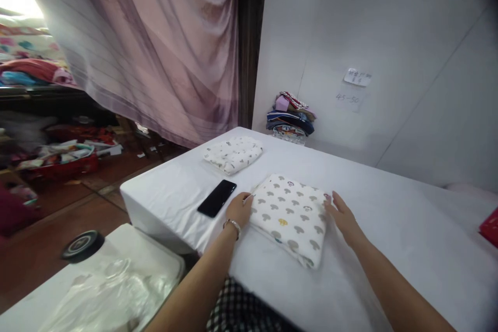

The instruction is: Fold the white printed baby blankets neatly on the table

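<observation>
A folded white cloth with grey mushroom prints point(290, 215) lies on the white-covered table point(389, 238) in front of me. My left hand point(239, 210), a bracelet on its wrist, rests against the cloth's left edge with fingers curled, pinching that edge. My right hand point(342, 215) lies at the cloth's right edge, fingers stretched out and touching it. A second folded printed cloth point(232, 154) sits farther back on the left. A black phone point(217, 197) lies flat just left of my left hand.
A pile of coloured clothes point(290, 116) stands by the white wall beyond the table. A pink curtain point(163, 46) hangs behind. Lower left is a white surface with clear plastic point(112, 285) and a black round object point(82, 245). A red thing point(490, 227) shows at the right edge.
</observation>
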Demonstrator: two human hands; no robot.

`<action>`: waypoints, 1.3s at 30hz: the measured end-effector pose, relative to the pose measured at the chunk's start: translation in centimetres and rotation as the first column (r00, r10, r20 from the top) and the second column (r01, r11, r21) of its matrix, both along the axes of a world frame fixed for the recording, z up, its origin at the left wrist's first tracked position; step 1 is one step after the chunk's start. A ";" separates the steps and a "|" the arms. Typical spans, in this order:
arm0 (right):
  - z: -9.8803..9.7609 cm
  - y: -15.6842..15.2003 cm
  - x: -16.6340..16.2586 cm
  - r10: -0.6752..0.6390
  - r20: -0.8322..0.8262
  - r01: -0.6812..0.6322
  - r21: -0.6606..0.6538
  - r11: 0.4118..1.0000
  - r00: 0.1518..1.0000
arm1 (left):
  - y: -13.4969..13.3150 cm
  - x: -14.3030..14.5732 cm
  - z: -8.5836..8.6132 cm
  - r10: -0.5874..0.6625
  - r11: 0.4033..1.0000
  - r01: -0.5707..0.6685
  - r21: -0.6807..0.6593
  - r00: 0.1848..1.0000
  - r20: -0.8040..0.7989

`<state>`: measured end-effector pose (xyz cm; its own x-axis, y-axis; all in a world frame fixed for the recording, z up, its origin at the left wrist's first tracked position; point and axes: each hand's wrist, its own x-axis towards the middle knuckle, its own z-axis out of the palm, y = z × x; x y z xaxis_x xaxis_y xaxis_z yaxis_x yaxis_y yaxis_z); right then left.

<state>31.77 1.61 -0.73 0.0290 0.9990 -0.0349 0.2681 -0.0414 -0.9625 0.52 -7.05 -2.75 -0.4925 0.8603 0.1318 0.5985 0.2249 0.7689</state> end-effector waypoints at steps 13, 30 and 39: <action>0.9 -5.1 -0.6 -0.037 -0.564 -0.260 -0.437 0.861 0.825 | -0.1 0.5 0.3 0.015 1.000 -0.015 -0.026 0.999 -0.034; 0.6 -4.3 -4.3 -0.066 -0.718 -0.347 -0.413 0.842 0.693 | 0.0 0.2 -0.2 0.066 0.997 -0.068 0.045 0.997 0.042; 1.6 -3.1 -3.5 -0.152 -0.701 -0.318 -0.492 0.810 0.697 | -0.2 0.5 -0.4 0.048 0.997 -0.053 0.056 0.996 0.077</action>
<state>28.32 -1.46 0.84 -0.3204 0.7852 -0.5299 -0.4184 -0.6192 -0.6645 1.05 -7.28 -3.16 -0.5458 0.8259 0.1414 0.5268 0.2070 0.8244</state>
